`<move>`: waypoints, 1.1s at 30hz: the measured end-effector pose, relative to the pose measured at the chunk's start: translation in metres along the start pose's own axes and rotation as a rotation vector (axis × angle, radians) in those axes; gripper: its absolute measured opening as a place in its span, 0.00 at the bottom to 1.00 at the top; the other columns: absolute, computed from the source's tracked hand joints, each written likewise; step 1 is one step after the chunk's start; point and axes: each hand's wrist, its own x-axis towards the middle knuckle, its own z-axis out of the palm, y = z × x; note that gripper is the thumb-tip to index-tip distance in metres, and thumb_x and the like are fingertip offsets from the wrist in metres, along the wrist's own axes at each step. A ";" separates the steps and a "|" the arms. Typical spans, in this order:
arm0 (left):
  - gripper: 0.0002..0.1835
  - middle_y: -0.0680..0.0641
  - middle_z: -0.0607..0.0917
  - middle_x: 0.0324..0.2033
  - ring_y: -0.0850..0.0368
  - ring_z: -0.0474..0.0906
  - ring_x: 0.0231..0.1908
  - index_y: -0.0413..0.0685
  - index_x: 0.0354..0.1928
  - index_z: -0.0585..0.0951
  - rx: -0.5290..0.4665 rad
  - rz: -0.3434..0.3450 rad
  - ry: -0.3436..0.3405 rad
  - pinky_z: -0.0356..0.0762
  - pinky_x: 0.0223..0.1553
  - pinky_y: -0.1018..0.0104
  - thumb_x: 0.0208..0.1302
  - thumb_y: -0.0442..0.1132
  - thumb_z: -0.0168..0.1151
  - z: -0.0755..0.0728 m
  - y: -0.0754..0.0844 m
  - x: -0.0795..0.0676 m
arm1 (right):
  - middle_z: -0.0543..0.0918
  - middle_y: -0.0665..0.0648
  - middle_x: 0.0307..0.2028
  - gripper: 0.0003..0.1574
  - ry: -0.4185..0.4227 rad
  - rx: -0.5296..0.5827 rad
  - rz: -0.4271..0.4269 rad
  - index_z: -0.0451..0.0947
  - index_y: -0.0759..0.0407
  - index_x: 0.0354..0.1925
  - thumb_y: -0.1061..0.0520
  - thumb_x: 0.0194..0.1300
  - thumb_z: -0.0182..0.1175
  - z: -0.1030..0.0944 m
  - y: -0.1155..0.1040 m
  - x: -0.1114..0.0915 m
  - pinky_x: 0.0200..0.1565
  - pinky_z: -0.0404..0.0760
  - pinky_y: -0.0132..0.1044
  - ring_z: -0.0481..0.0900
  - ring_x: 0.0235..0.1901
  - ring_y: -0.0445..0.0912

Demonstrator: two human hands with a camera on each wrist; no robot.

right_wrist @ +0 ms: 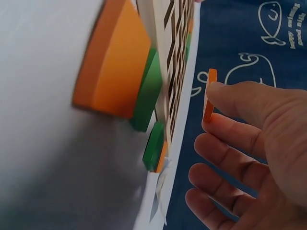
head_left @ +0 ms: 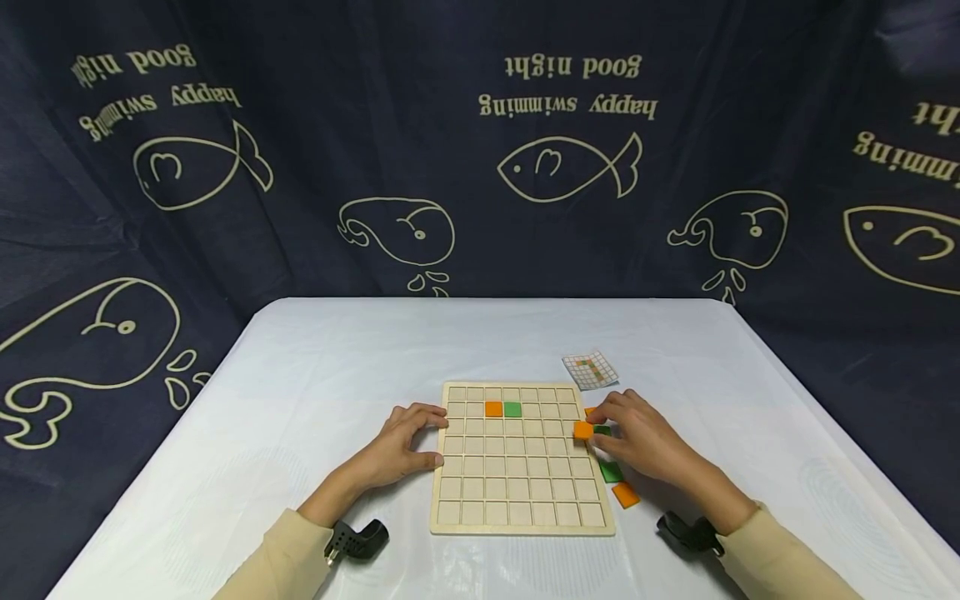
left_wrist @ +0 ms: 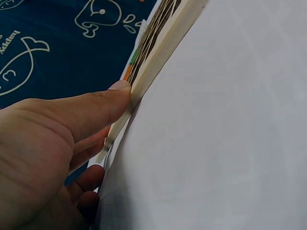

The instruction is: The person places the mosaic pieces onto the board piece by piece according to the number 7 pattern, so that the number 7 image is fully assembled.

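Note:
A wooden grid board [head_left: 525,530] lies flat on the table, holding an orange square tile [head_left: 493,409] beside a green square tile [head_left: 512,409] near its far edge. My left hand [head_left: 401,446] touches the board's left edge with thumb and fingertips, the fingers loosely extended. Between right thumb and index finger, a second orange tile [right_wrist: 210,96] is pinched above the board's right edge; the other fingers of that right hand [head_left: 648,442] are loosely bent. Beneath and beside it lie more tiles, including a green one [head_left: 611,472] and an orange one [head_left: 626,496], some partly hidden.
A small card [head_left: 591,369] printed with a coloured grid lies beyond the board's far right corner. White cloth covers the table [head_left: 360,350]. Behind it hangs a dark curtain [head_left: 465,150] with fish and whale drawings. Both wrists carry black devices [head_left: 358,542].

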 end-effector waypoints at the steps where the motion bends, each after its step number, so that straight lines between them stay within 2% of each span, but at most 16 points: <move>1: 0.25 0.53 0.71 0.63 0.56 0.60 0.54 0.50 0.54 0.76 0.000 0.000 0.001 0.58 0.57 0.53 0.54 0.45 0.69 0.000 0.000 0.000 | 0.80 0.47 0.37 0.12 0.000 0.003 0.002 0.82 0.52 0.38 0.52 0.53 0.69 0.000 -0.001 0.001 0.39 0.72 0.39 0.69 0.38 0.41; 14: 0.24 0.53 0.70 0.63 0.55 0.59 0.55 0.51 0.54 0.76 -0.013 -0.003 -0.004 0.58 0.57 0.51 0.55 0.45 0.69 -0.001 0.000 -0.001 | 0.80 0.48 0.36 0.12 0.011 0.026 -0.011 0.83 0.53 0.40 0.55 0.56 0.67 0.006 -0.010 0.019 0.39 0.71 0.39 0.69 0.37 0.42; 16: 0.24 0.53 0.70 0.63 0.55 0.59 0.55 0.51 0.54 0.76 -0.014 -0.003 -0.003 0.58 0.57 0.51 0.55 0.45 0.69 -0.001 0.000 -0.001 | 0.80 0.48 0.36 0.12 0.015 0.039 -0.015 0.83 0.54 0.41 0.55 0.56 0.66 0.007 -0.012 0.022 0.46 0.73 0.43 0.71 0.39 0.43; 19: 0.25 0.53 0.70 0.63 0.55 0.59 0.55 0.50 0.54 0.76 -0.007 0.001 0.000 0.58 0.57 0.51 0.54 0.45 0.69 -0.001 0.000 -0.001 | 0.79 0.49 0.36 0.12 0.018 0.045 -0.017 0.82 0.55 0.41 0.55 0.56 0.66 0.009 -0.015 0.026 0.47 0.73 0.46 0.72 0.40 0.45; 21: 0.25 0.53 0.70 0.63 0.55 0.59 0.55 0.50 0.54 0.76 -0.004 0.005 0.002 0.59 0.57 0.51 0.54 0.45 0.69 -0.001 0.000 -0.001 | 0.79 0.49 0.36 0.12 0.020 0.041 -0.019 0.82 0.55 0.41 0.55 0.56 0.66 0.010 -0.016 0.028 0.47 0.74 0.45 0.72 0.40 0.45; 23: 0.25 0.53 0.70 0.63 0.55 0.59 0.56 0.50 0.54 0.76 -0.001 0.008 0.003 0.58 0.57 0.51 0.54 0.45 0.69 -0.001 0.000 -0.001 | 0.80 0.49 0.36 0.12 0.023 0.036 -0.024 0.82 0.54 0.40 0.55 0.56 0.65 0.011 -0.017 0.030 0.41 0.73 0.42 0.71 0.38 0.43; 26: 0.25 0.53 0.70 0.63 0.54 0.59 0.56 0.50 0.54 0.76 -0.003 0.010 0.004 0.58 0.57 0.51 0.54 0.45 0.69 -0.001 0.000 -0.001 | 0.80 0.49 0.36 0.12 0.029 0.047 -0.035 0.82 0.54 0.40 0.55 0.56 0.65 0.012 -0.019 0.034 0.42 0.73 0.43 0.71 0.37 0.43; 28: 0.25 0.53 0.70 0.62 0.55 0.59 0.55 0.50 0.54 0.76 -0.003 0.009 0.004 0.58 0.57 0.52 0.54 0.45 0.69 -0.001 0.000 -0.001 | 0.81 0.50 0.37 0.11 0.035 0.056 -0.044 0.82 0.55 0.40 0.56 0.56 0.65 0.013 -0.021 0.036 0.50 0.73 0.47 0.71 0.37 0.43; 33: 0.25 0.54 0.70 0.63 0.57 0.59 0.53 0.51 0.54 0.76 0.000 0.004 0.000 0.59 0.56 0.55 0.54 0.45 0.69 0.000 0.000 -0.001 | 0.81 0.49 0.36 0.11 0.044 0.047 -0.047 0.82 0.55 0.40 0.55 0.56 0.65 0.017 -0.022 0.041 0.49 0.73 0.46 0.71 0.37 0.43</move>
